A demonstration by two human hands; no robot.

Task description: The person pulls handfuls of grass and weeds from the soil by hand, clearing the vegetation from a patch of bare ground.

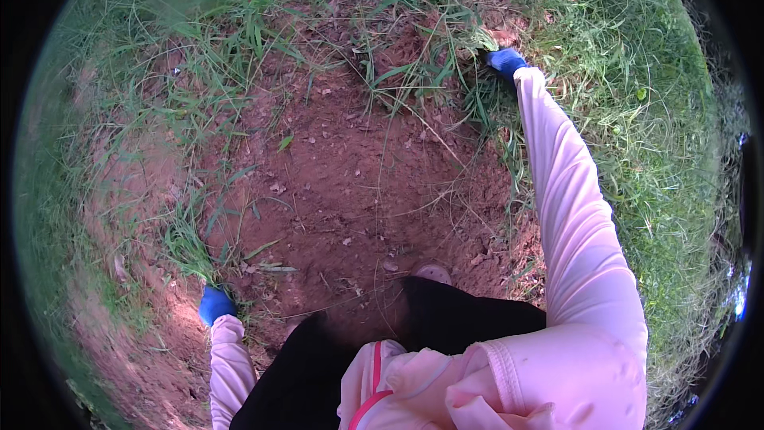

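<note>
My left hand (216, 305), in a blue glove, is low on the left close to the soil. It is closed around a bunch of green grass (190, 249), whose blades fan out ahead of it. At the end of my outstretched arm, my right hand (506, 63) wears a blue glove too. Its fingers are closed on a grass tuft (484, 40) among standing blades at the upper right. Whether the roots of either bunch are in the ground is hidden. Both sleeves are pale pink.
Reddish bare soil (334, 173) with dry leaf bits and thin stalks lies before me. Dense grass (650, 131) borders it on the right, and sparser grass (250, 30) at the far side. My bent knees (465, 310) and one shoe (434, 273) are at the near edge.
</note>
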